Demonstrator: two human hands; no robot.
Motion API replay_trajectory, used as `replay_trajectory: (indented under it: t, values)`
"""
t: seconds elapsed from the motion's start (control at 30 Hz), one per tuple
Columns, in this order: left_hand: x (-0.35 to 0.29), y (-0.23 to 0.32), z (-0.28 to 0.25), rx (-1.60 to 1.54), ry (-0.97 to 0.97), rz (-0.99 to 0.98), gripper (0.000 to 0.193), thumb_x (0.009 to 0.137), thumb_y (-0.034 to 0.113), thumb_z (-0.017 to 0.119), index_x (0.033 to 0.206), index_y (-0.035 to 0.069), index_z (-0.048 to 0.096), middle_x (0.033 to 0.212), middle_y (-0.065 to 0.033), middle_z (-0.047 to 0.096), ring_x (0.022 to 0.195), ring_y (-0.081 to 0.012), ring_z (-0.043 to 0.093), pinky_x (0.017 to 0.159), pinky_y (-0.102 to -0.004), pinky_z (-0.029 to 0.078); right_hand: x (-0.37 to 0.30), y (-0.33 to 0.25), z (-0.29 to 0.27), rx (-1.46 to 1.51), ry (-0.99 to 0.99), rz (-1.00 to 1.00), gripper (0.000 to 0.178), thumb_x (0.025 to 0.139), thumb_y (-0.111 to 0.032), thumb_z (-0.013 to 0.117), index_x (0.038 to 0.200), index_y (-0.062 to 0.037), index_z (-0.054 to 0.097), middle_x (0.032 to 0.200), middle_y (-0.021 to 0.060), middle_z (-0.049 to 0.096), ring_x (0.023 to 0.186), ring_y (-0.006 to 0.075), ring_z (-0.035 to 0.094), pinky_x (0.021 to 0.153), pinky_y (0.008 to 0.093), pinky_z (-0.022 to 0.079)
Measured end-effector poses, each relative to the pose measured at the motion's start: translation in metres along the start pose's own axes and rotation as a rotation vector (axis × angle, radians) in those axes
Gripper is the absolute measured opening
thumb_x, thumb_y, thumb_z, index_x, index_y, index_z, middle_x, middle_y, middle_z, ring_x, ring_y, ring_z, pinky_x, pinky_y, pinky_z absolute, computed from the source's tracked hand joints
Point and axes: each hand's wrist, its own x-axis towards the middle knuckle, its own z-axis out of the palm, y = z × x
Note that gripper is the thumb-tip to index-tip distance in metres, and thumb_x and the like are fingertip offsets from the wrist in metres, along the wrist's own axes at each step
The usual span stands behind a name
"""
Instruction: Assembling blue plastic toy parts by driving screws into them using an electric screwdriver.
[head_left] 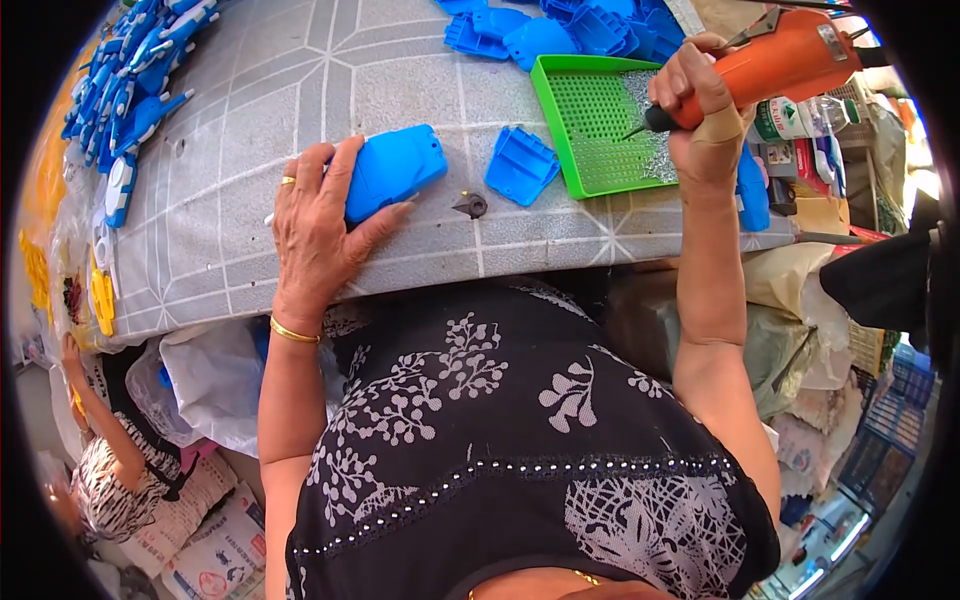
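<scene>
My left hand [318, 215] is closed around a blue plastic casing [400, 165] that rests on the patterned tabletop. In my right hand [705, 125] is an orange electric screwdriver [785, 60]. Its thin bit points down and left over a green tray [585, 185] with a perforated bottom, where small silvery screws [655, 160] lie heaped along the right side. Between the casing and the tray sits an open blue shell [522, 166]. Nearer me is a small dark pointed metal piece [470, 205]. I cannot tell whether a screw is on the bit.
Blue shells [550, 38] are piled behind the tray. Blue-and-white assembled pieces [130, 95] heap up at the far left, above yellow parts [103, 295]. A plastic bottle [800, 117] lies at the right. Another person [115, 480] works at the lower left.
</scene>
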Motion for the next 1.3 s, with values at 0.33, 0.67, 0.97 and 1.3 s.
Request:
replay_trajectory:
  t: [0.33,0.67,0.97,1.3]
  values:
    - [0.001,0.001,0.000,-0.006,-0.026,-0.022,0.075,0.083,0.057,0.077,0.136,0.006,0.062,0.124,-0.0159,0.059,0.111,-0.0366,0.059,0.095,-0.0473,0.048,-0.004,0.021,-0.007,0.016,0.045,0.010,0.028,0.091,-0.016,0.076,0.110,-0.0050,0.060,0.075,0.0011,0.051,0.062,0.0122,0.051,0.064,0.0320,0.045]
    - [0.000,-0.001,0.001,0.002,-0.012,-0.017,0.076,0.083,0.056,0.078,0.137,0.007,0.062,0.123,-0.0153,0.060,0.110,-0.0364,0.060,0.095,-0.0474,0.048,-0.011,0.024,-0.008,0.015,-0.027,-0.045,0.049,0.099,-0.039,0.069,0.128,-0.0037,0.052,0.080,0.0015,0.051,0.064,0.0119,0.050,0.066,0.0318,0.044]
    - [0.001,-0.001,0.002,0.009,0.005,-0.001,0.075,0.083,0.057,0.077,0.135,0.006,0.062,0.121,-0.0156,0.060,0.107,-0.0366,0.060,0.093,-0.0472,0.049,-0.014,0.025,-0.008,0.057,-0.093,-0.157,0.042,0.096,-0.035,0.075,0.110,0.0016,0.062,0.090,0.0052,0.059,0.068,0.0129,0.059,0.067,0.0303,0.051]
    - [0.002,0.001,0.002,0.006,0.004,0.001,0.076,0.083,0.058,0.076,0.136,0.005,0.062,0.121,-0.0166,0.060,0.108,-0.0377,0.060,0.094,-0.0482,0.049,0.012,-0.018,-0.018,-0.162,-0.158,-0.174,0.029,0.097,-0.016,0.069,0.117,0.0034,0.063,0.120,0.0206,0.064,0.096,0.0266,0.068,0.093,0.0438,0.057]
